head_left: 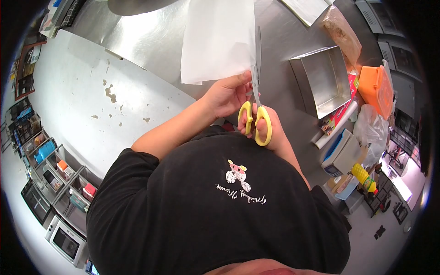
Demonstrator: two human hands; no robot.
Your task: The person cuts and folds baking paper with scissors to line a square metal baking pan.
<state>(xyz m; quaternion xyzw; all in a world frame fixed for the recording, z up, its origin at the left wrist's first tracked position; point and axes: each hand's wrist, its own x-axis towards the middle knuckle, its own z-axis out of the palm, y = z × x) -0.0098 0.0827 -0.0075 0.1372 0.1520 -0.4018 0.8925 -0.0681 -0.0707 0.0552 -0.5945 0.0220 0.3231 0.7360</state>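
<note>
My left hand (225, 94) pinches the near edge of a white sheet of paper (217, 39) held over the steel counter. My right hand (268, 128) has its fingers through the yellow handles of a pair of scissors (256, 98). The scissor blades point away from me and run along the paper's right edge. My black shirt fills the lower part of the view.
A square metal baking tin (323, 80) stands on the steel counter (146, 41) to the right. Beyond it lie a bag of brown crumbs (341, 32), an orange container (376, 89), a foil or wrap box (337, 121) and a yellow bottle (364, 176). Shelves with boxes line the left.
</note>
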